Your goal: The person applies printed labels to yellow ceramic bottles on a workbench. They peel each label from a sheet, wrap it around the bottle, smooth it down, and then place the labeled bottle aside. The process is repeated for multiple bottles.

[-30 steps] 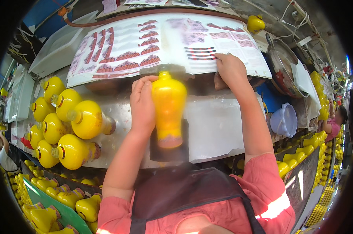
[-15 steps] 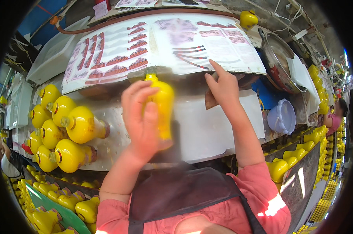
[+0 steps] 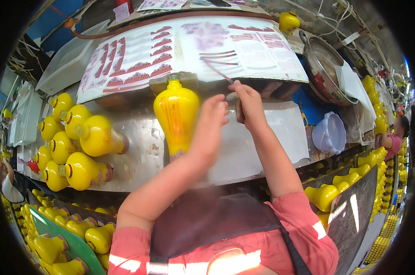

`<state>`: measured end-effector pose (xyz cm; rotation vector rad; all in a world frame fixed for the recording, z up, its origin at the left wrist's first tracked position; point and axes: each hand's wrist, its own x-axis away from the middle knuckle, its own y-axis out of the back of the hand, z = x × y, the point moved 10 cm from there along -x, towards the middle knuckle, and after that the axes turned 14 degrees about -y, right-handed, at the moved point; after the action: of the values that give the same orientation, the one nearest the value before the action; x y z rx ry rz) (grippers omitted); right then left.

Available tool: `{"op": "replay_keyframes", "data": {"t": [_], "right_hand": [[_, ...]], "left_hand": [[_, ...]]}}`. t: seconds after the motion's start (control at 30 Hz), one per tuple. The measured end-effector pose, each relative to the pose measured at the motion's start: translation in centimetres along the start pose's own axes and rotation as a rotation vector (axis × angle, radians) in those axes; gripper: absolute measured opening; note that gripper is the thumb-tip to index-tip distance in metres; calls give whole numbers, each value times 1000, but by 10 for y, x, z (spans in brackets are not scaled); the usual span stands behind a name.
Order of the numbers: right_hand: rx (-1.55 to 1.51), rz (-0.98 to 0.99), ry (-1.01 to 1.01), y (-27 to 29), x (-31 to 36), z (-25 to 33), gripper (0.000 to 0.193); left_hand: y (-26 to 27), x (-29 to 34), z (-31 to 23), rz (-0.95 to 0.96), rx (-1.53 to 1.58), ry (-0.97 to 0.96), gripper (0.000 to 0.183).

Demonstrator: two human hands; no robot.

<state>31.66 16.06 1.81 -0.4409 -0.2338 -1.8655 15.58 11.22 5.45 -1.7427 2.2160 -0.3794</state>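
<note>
The workshop is crowded with glossy yellow bottles, and in the head view a metal desk [image 3: 138, 158] spans the middle. Toward twelve o'clock a white panel [image 3: 189, 59] carries rows of printed reddish and dark pieces. The yellow bottle [image 3: 176, 114] lies on the desk near the centre, its neck pointing to twelve beside a grey block [image 3: 150, 83]. Just to its three o'clock is the left hand [image 3: 206, 133], its fingers loosely parted with nothing visible in them; I can't tell whether it touches the bottle. At one o'clock, the right hand [image 3: 251, 105] has its fingers pinched on the end of a thin dark strip [image 3: 220, 72], with a brown piece [image 3: 239, 112] against the palm. More bottles [image 3: 97, 133] cluster at nine, and a pale bucket [image 3: 331, 134] sits at three.
</note>
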Motion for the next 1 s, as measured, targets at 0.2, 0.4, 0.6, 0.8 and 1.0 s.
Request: {"op": "replay_keyframes", "data": {"t": [0.2,0.4,0.6,0.8,1.0], "right_hand": [[-327,34,-113,-16,-12,-4,33],[-39,73,142,-1,38,51,20],[508,458,-29,-24,102,102,17],[649,571,179,-54,121,127,18],[480,543,-14,-77,100,99,15]], "left_hand": [[5,-7,12,-127,20,61,54],[6,-3,3,-115,62,58,54],[-9,-6,-81,220,-458,-486,39],[2,2,-76,420,-244,-83,27],[72,-5,-111,187,-147,-153,13]]}}
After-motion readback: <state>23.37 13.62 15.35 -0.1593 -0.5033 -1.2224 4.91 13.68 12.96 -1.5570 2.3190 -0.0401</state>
